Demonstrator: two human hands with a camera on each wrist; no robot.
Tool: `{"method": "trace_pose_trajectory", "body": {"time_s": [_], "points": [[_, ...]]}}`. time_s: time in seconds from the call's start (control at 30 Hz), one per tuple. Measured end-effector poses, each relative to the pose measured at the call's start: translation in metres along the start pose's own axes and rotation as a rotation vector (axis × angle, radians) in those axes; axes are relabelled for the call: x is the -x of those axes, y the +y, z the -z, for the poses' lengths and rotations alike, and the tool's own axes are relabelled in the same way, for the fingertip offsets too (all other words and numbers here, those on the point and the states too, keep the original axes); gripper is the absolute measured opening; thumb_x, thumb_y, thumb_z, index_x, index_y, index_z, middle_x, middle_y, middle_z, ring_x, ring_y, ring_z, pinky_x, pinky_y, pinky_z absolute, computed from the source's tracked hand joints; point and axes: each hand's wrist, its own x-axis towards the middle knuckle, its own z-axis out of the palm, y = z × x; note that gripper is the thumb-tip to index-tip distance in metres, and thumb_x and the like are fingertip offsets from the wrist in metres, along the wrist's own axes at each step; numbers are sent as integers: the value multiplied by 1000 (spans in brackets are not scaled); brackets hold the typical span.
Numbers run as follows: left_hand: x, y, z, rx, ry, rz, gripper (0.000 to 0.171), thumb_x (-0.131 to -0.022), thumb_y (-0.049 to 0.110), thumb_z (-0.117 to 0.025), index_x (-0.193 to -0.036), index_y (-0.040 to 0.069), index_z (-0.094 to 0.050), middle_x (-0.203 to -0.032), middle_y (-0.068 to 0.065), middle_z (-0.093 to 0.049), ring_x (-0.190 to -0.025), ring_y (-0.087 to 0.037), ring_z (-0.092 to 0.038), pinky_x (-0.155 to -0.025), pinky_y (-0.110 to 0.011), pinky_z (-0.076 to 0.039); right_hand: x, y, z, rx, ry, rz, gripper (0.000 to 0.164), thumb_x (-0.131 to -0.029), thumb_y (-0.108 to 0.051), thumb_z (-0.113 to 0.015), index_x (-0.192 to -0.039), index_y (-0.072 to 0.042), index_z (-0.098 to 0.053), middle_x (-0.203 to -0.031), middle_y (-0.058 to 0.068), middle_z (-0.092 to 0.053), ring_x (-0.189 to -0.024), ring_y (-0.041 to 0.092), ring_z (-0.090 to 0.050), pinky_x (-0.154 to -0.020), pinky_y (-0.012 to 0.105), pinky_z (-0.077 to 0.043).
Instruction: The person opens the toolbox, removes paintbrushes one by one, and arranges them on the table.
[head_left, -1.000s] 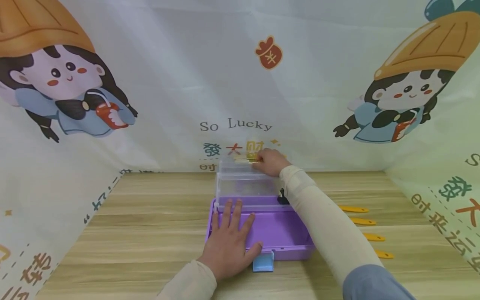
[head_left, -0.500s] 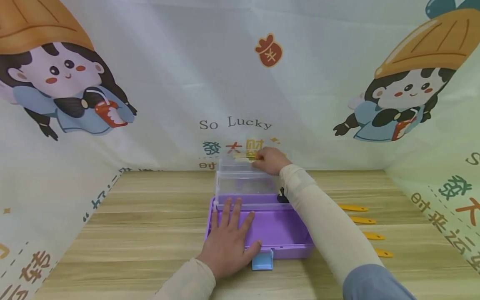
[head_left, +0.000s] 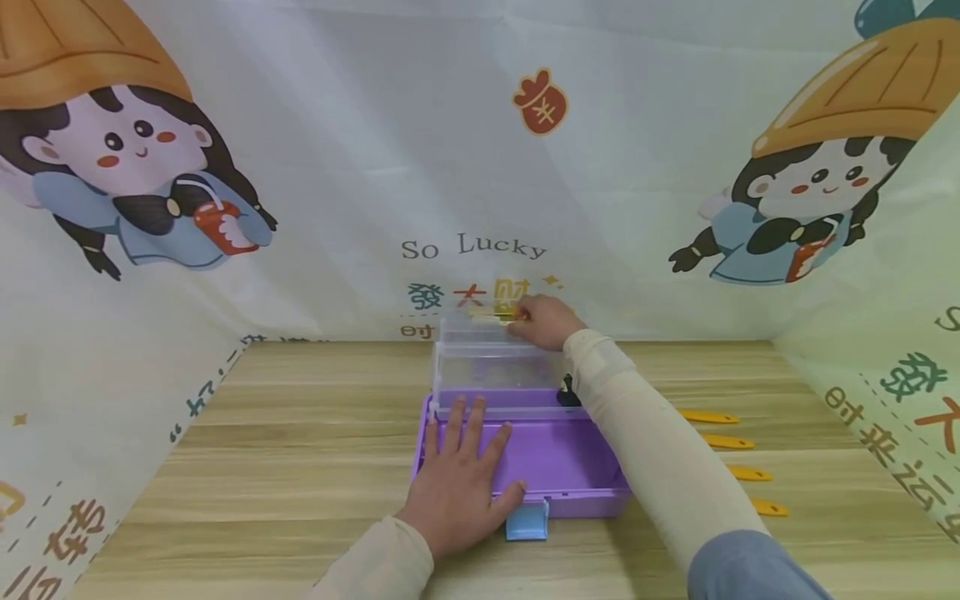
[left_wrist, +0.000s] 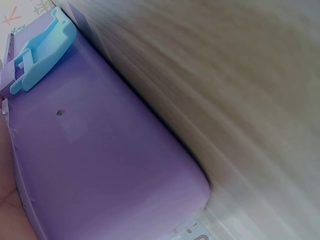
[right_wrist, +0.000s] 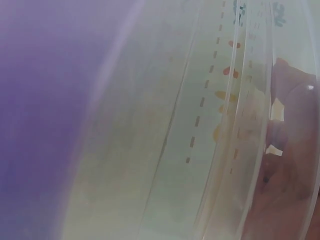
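A purple plastic box [head_left: 577, 506] stands on the table with its clear lid [head_left: 491, 372] raised behind it. My left hand [head_left: 459, 496] rests spread, fingers straight, over the box's left front part. At the lid's top edge, my right hand [head_left: 546, 321] grips it with curled fingers; a pale strip lies beside the fingertips, too unclear to identify. From the front hangs a light blue latch [head_left: 527, 521], seen also in the left wrist view as a blue latch [left_wrist: 47, 50]. In the right wrist view, my right hand [right_wrist: 290, 165] shows through the clear plastic.
Several yellow-orange flat handles with end holes, such as the front one [head_left: 768, 507], lie right of the box, partly behind my right forearm. A small black thing [head_left: 567, 393] sits near the box's back right. A printed cloth [head_left: 375, 167] rises behind the wooden table [head_left: 300, 467].
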Motion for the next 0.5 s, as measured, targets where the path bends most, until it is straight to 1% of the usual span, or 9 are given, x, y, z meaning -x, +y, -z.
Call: {"method": "trace_pose_trajectory", "body": {"time_s": [0.07,0.33,0.43,0.5], "points": [[0,0,-1,4,-2,1,72,-97,63,-35,-153,18,-41,-163,-22,-13,-149,-43,-7,-111,-69,-14,0,1,-1,1,-4,8,27,-93,-31,-64,-103,-6,-64,-97,9,-66,-87,24,-60,-81,40,-49],[1,0,-2,16,-19,6,73,-97,64,-34,-154,19,-40,-163,-21,-12,-149,-42,-5,-111,-69,-14,-2,4,-3,-7,1,37,21,-93,-29,-66,-87,-9,-65,-82,4,-62,-76,20,-55,-72,36,-47],[0,0,-2,14,-14,4,72,-97,64,-34,-154,19,-40,-163,-22,-12,-149,-42,-5,-111,-69,-14,-2,4,-3,-16,2,23,22,-93,-29,-67,-86,-9,-66,-80,3,-63,-74,20,-56,-70,36,-47],[0,0,-1,11,-11,4,72,-97,64,-34,-154,19,-40,-163,-22,-13,-149,-42,-5,-111,-69,-14,-3,3,-3,-20,3,16,21,-94,-29,-67,-88,-8,-69,-82,3,-64,-76,20,-57,-72,36,-48]]}}
